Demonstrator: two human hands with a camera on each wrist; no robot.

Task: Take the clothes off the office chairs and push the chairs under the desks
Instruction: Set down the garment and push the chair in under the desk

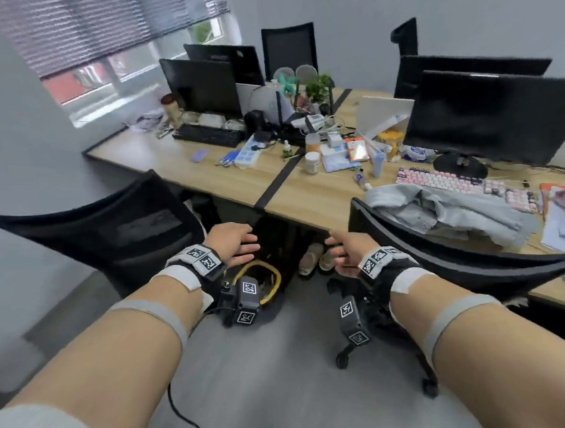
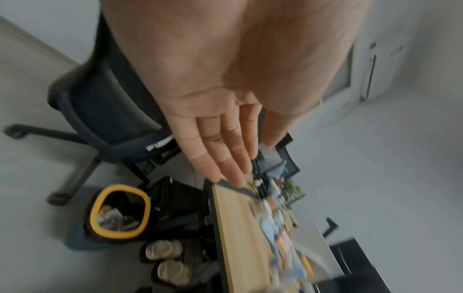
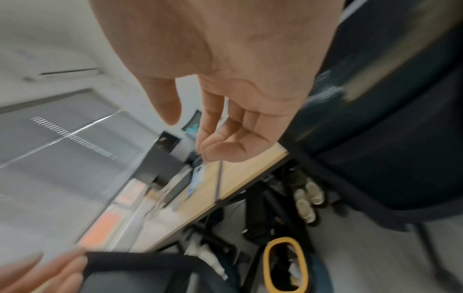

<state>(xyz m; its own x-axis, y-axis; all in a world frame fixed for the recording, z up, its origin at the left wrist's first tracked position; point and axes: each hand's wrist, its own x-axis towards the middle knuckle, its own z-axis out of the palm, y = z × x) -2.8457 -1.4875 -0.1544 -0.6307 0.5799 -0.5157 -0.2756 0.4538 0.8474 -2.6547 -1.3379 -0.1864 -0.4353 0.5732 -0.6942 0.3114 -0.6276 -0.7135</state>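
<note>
Two hands empty: left hand (image 1: 235, 244) flat-fingered just right of the left chair back (image 1: 111, 229), right hand (image 1: 348, 253) loosely curled just left of the right chair back (image 1: 440, 248), both chairs short of the desk (image 1: 227, 180) ahead, grey garment (image 1: 438, 212) already lying on it.

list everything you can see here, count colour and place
office chairs: two near, black, either side of the hands; two more behind the desk
grey clothes: one heap, on the desk edge by the right chair
monitors: four, black, on the desk
keyboards: one pink, one black
bin: one, yellow rim, under the desk
shoes: one pair, pale, under the desk
left hand: open, empty
right hand: loosely curled, empty
</note>
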